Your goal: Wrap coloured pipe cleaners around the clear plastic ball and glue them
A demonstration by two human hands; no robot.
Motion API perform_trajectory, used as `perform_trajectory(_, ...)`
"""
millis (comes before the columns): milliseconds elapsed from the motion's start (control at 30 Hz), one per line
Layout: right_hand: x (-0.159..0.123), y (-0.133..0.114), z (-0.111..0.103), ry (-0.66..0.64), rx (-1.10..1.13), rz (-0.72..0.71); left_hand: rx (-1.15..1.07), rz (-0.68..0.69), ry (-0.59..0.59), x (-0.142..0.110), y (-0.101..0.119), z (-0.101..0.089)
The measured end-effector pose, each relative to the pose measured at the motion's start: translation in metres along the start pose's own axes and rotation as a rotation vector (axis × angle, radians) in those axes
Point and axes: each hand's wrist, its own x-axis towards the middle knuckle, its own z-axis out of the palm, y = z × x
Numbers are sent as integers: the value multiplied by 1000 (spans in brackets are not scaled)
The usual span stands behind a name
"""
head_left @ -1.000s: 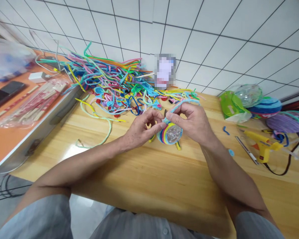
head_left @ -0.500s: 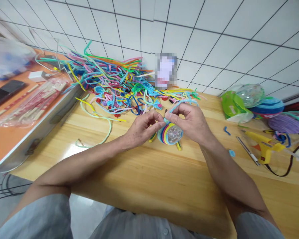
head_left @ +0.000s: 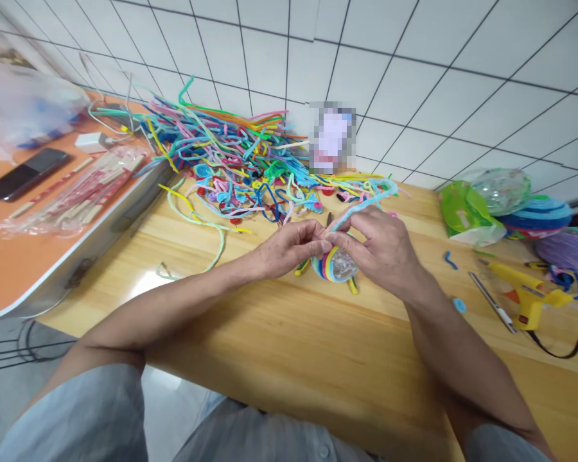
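Two hands [head_left: 293, 249] [head_left: 384, 251], tight grip on striped ball [head_left: 336, 266], blue stem [head_left: 360, 204]; wooden table [head_left: 270, 346] below, tiled wall [head_left: 262, 51] behind

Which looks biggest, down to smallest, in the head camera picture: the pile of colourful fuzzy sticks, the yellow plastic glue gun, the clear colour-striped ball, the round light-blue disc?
1. Pile of colourful fuzzy sticks
2. Yellow plastic glue gun
3. Clear colour-striped ball, partly hidden
4. Round light-blue disc

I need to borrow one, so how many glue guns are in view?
1: the yellow glue gun lies on the wooden table, to the right of the right hand. Others could be hidden.
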Motion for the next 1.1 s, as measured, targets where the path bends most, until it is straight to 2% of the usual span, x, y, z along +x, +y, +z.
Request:
perform_trajectory(167,3,0,-8,6,14,60,49,46,50,-1,0,1)
perform_trajectory(467,6,10,-13,-28,120,184,63,22,131,-3,-6,7)
perform_trajectory(633,6,16,-14,-64,241,241,137,115,139,-7,-2,10)
perform_trajectory(800,4,10,-14,-20,310,277,214,189,185,-8,-1,12)
perform_trajectory(1000,-10,12,-14,78,338,346,154,130,136,-8,-7,16)
perform_trajectory(1100,-20,16,-12,111,318,372,215,87,112,-10,-7,17)
